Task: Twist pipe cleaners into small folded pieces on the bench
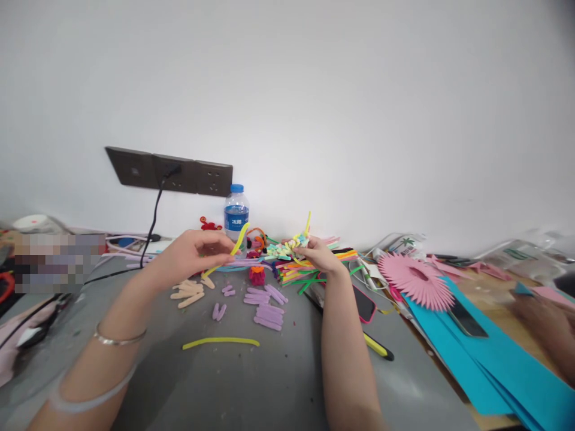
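My left hand (204, 254) is closed in a pinch on a yellow pipe cleaner (240, 238), which slants up past the fingertips. Over the heap of coloured pipe cleaners (294, 274), my right hand (318, 252) has its fingers bent, partly hidden by the wrist. A second yellow pipe cleaner (308, 222) sticks up from these fingers, beside a pale yellow, green and blue twisted cluster (287, 246). On the grey table below lie short purple pieces (268, 317), beige pieces (186, 293) and a loose yellow pipe cleaner (220, 342).
Behind stands a water bottle (236, 216), near a wall socket panel (175, 173) with a black cable (156, 206). A yellow-black cutter (378, 347) and a phone (363, 304) lie by my right forearm. At right are a pink paper fan (415, 281), blue sheets (489, 359) and another person's hand (543, 320).
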Demonstrator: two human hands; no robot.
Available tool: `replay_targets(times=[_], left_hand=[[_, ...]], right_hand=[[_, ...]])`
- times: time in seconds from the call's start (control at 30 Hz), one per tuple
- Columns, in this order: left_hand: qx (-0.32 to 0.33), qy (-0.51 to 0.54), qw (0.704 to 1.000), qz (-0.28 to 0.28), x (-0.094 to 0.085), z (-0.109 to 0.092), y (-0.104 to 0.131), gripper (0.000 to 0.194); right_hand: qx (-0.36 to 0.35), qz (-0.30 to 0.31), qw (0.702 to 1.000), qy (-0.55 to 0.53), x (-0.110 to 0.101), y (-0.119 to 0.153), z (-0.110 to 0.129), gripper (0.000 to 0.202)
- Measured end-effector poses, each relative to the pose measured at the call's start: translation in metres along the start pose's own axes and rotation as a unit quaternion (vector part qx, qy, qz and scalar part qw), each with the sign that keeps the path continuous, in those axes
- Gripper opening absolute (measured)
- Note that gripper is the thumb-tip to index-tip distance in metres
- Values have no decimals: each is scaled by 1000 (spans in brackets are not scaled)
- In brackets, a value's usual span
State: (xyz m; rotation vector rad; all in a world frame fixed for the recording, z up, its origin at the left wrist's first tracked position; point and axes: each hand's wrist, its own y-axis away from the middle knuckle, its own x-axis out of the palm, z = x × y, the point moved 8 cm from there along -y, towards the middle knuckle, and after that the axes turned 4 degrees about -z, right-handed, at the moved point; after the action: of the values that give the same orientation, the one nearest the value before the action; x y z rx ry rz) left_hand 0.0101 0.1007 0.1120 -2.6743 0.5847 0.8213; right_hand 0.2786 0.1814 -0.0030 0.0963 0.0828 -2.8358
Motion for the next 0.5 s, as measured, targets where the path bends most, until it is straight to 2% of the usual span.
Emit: replay_targets(times=[0.07,0.13,0.2,0.3,0.37,0.43,0.5], left_hand=[[-12,-28,997,78,12,-3,8,21],[-27,-74,980,182,35,0,19,13],[-55,-126,959,247,60,8,29,10],[-83,-225,934,264,95,20,34,13],[-106,-253,913,303,121,28,41,17],[-103,-286,910,282,135,29,40,17],[-86,-286,925,233,139,25,37,17]], right_hand=[[2,-1,1000,4,-1,0,-2,32],[3,-2,1000,4,-2,-1,-2,32],[-3,-3,1000,1,-2,-1,-1,31],[-12,-2,1000,-1,0,-1,1,33],[-12,-5,1000,2,0,0,2,33],[-8,-12,1000,2,0,0,2,31],[-5,-15,1000,-2,0,0,2,29]])
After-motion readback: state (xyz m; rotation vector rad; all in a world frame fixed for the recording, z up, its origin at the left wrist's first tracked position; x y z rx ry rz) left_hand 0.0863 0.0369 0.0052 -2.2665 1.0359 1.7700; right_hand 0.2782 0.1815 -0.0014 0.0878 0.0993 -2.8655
